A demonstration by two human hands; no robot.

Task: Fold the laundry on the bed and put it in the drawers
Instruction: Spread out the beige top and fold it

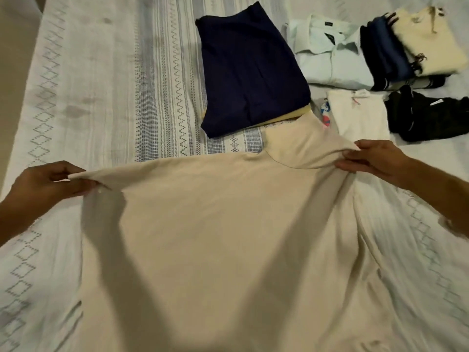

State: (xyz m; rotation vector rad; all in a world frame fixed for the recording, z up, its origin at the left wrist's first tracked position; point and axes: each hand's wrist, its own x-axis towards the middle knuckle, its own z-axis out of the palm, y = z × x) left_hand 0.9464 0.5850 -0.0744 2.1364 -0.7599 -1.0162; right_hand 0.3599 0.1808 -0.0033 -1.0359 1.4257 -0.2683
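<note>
A cream shirt (215, 237) lies spread over the near part of the bed (101, 85), its collar pointing away from me. My left hand (50, 181) pinches the shirt's left upper corner between thumb and fingers. My right hand (375, 158) pinches the right upper corner beside the collar. The cloth is stretched taut between both hands.
Folded clothes sit at the far side: a navy garment (251, 69) over a yellow one, a pale blue shirt (330, 57), a dark blue pile (388, 54), a cream top (429, 39), a white piece (360, 113), a black piece (429, 115). The bed's left edge is near.
</note>
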